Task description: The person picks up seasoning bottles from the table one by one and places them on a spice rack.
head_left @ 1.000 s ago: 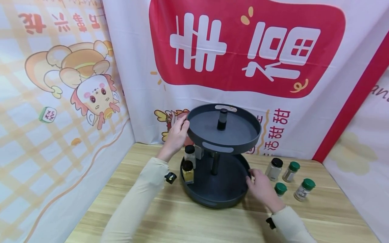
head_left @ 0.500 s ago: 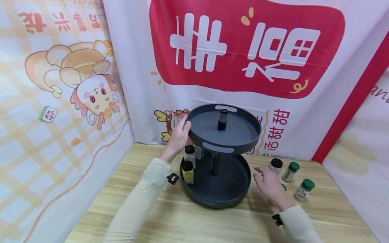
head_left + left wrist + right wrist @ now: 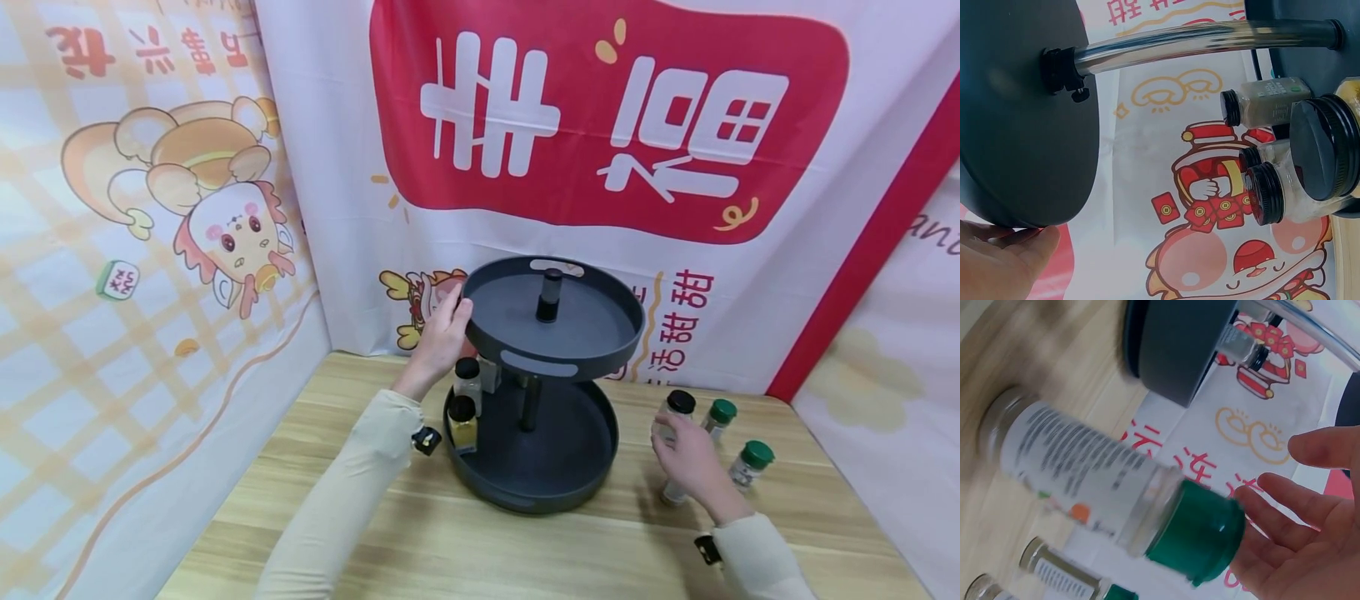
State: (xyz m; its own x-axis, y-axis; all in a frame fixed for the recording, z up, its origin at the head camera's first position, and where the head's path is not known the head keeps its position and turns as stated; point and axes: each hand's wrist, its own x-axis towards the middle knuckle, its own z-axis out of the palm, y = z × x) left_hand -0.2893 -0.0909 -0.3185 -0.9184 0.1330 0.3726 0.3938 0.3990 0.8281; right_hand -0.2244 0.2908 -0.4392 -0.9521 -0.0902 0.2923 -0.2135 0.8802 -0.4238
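- Touching the upper tray at its rim: left hand, fingers extended.
- Right hand: fingers spread near the green-capped bottle on the table.
- Lower tray holds black-capped bottles at left.

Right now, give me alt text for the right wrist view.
An open right hand is close to a green-capped jar on a wooden table; contact is unclear. More jars and part of a dark tray show nearby.

Nearest bottle's label — too blurry
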